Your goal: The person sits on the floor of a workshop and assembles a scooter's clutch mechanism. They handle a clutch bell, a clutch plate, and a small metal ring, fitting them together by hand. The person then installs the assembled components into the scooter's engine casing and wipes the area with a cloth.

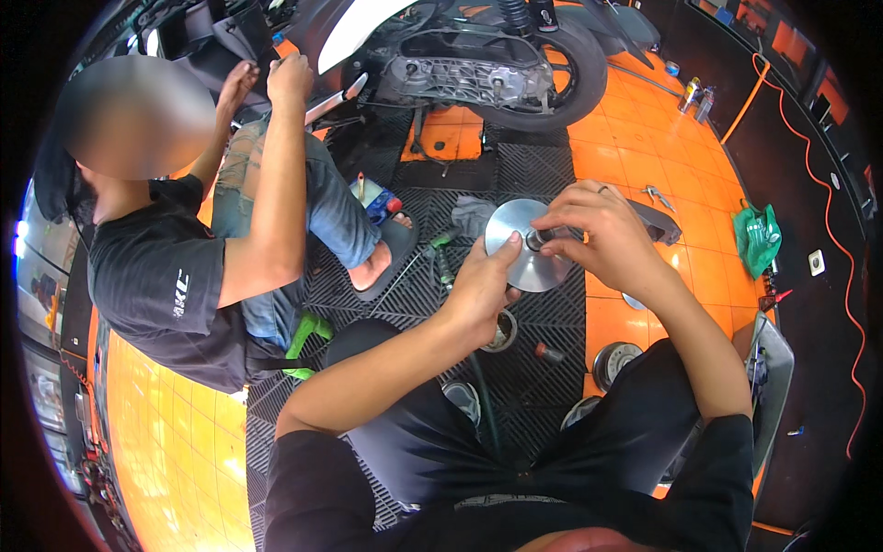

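Note:
A round, shiny silver pulley disc is held up in front of my chest, above the black ribbed mat. My left hand grips its lower left edge, thumb on the face and fingers behind. At the disc's centre, my right hand pinches a short dark metal sleeve between thumb and fingers. Whether the sleeve sits inside the disc's bore or only against it, I cannot tell. A ring is on one finger of the right hand.
Ahead stands a scooter with its engine side case exposed beside the rear wheel. A co-worker sits at left, arms raised. Near my feet are a round metal part and a small bottle. A green bag lies right.

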`<act>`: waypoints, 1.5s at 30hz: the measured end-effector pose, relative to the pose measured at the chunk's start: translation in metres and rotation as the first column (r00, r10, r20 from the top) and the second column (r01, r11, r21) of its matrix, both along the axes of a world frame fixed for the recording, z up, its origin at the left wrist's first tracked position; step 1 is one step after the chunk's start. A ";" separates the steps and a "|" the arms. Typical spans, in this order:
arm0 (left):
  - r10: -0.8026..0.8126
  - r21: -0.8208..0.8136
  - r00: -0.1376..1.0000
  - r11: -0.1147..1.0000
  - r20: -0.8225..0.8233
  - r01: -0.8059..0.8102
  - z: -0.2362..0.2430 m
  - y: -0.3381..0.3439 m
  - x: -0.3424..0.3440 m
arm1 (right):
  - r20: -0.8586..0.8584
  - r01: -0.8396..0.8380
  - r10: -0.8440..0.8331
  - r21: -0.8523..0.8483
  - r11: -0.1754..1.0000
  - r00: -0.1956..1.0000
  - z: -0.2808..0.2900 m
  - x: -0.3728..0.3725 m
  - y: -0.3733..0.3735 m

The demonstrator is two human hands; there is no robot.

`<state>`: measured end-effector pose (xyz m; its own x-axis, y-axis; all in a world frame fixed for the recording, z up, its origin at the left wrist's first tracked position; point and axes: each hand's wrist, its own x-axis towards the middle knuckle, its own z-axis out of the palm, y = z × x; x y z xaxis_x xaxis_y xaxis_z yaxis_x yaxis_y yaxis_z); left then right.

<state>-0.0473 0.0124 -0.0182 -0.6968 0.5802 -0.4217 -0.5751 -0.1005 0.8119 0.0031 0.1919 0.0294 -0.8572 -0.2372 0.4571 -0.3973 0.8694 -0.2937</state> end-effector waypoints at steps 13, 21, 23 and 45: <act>0.010 0.001 0.997 1.000 0.074 -0.011 0.012 0.005 -0.017 | -0.017 -0.010 0.011 0.035 0.999 1.000 0.002 -0.020 0.005; -0.010 0.022 0.998 1.000 0.064 0.009 0.007 0.001 -0.007 | -0.023 0.001 0.000 0.058 0.998 1.000 0.002 -0.012 -0.003; -0.010 0.021 0.998 1.000 0.058 0.008 0.005 0.000 -0.008 | 0.010 -0.017 0.016 0.104 0.994 1.000 0.003 -0.010 -0.003; 0.289 0.251 0.890 0.887 0.352 -0.387 0.028 -0.030 -0.050 | 0.890 -0.409 -0.116 0.314 0.857 0.440 -0.207 0.001 -0.028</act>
<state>-0.0973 -0.0175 0.0098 -0.7439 0.4653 -0.4798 -0.6677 -0.5476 0.5042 0.0038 0.1635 -0.1771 -0.6460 -0.3332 -0.6868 -0.2954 0.9387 -0.1776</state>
